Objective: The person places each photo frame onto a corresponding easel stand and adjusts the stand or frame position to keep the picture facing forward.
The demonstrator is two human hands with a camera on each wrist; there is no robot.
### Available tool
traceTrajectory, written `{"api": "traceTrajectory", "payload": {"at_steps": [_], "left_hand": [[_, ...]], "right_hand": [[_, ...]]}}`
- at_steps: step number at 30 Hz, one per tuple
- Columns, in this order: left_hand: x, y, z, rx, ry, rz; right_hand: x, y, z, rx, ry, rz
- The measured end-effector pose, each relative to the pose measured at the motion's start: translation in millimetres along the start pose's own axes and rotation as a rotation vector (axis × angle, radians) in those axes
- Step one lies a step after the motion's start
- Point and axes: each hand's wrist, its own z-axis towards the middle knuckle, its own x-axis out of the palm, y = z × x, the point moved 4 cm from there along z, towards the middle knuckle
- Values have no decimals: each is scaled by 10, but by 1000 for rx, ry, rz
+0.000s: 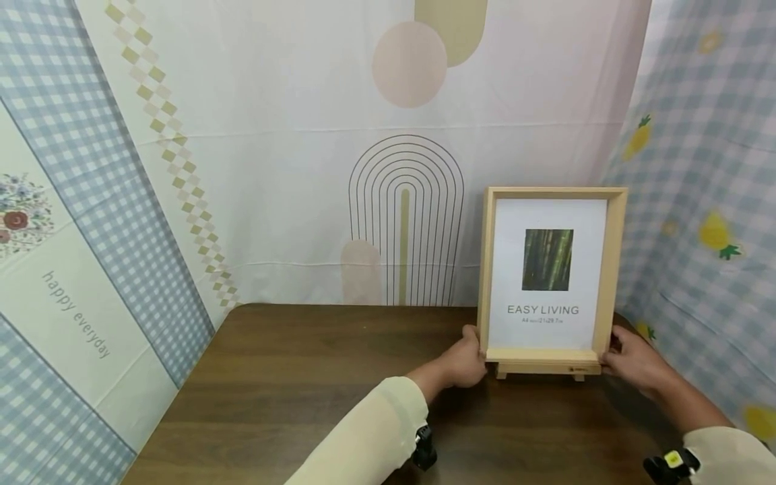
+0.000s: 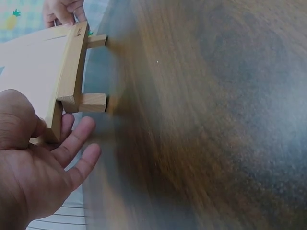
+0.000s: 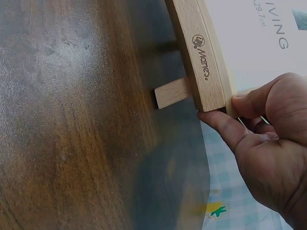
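Note:
A light wooden picture frame (image 1: 612, 269) stands nearly upright at the right of the head view, its sheet showing a bamboo picture and "EASY LIVING". Beneath its lower edge runs the bar of a small wooden easel (image 1: 539, 368) with two short feet. My left hand (image 1: 465, 360) pinches the frame's lower left corner between thumb and fingers; the outer fingers stick out loosely in the left wrist view. At the lower right corner, my right hand (image 1: 636, 360) pinches the frame, with a finger touching the end of the easel bar (image 3: 204, 62). The easel's back is hidden.
A dark brown wooden table (image 1: 291, 397) spreads below, its far edge against a patterned white cloth (image 1: 291, 202). Blue checked cloth with pineapples (image 1: 697, 269) hangs close behind my right hand. Another checked cloth (image 1: 139, 236) hangs at the left.

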Motion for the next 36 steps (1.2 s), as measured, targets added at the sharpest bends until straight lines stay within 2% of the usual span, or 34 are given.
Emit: {"api": "traceTrajectory", "payload": {"at_steps": [9,26,36], "left_hand": [[-44,49,-41,1,-14,-22],[-175,141,-93,-5,-5,-35],[-235,189,-151,-1,-19,-11]], "right_hand": [[66,41,-4,3,18,11],[190,140,-1,-57,25,33],[262,203,-1,-50,31,31]]}}
